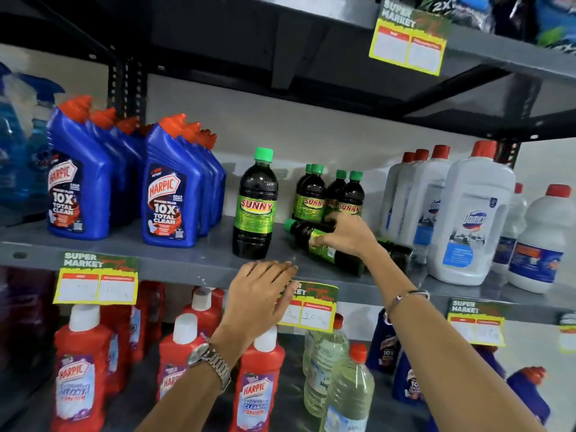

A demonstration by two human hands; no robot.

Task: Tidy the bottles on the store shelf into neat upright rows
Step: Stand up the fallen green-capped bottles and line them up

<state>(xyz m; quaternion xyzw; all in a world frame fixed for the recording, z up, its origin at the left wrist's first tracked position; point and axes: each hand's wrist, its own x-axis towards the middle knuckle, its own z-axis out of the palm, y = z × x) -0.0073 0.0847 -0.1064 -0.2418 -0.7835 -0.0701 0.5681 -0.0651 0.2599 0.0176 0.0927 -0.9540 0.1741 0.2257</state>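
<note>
fallen bottle (324, 247) lies on its side on the middle shelf (193, 260), green cap pointing to 10 o'clock, base to 4 o'clock, dark liquid, green label up. right hand (346, 235) sits over its middle; fingers (321, 240) curl round the body, thumb side hidden, so a grip looks formed but i cannot tell how firm. a second dark bottle (396, 251) seems to lie behind the wrist at 3 o'clock, mostly hidden.

at 12 o'clock of the fallen one, a cluster of small sunny bottles (330, 194) stands upright, two rows deep. at 9 o'clock a taller sunny bottle (255, 204) stands alone, near the shelf front. left hand (261, 294) hovers at the shelf lip, 7 o'clock of the fallen bottle, fingers spread and loose, holding nothing, just in front of a price tag (308, 307).

further out: blue harpic bottles (168, 188) in rows at far 9 o'clock, white domex jugs (467, 213) at 3 o'clock, all upright.

step in hand, as judged: picking up the toppled bottle to stand it. next move calls for lifting the cap end up and setting the base flat in front of the small cluster, without knocking its neighbours; left hand could steady them. the hidden one would follow.
</note>
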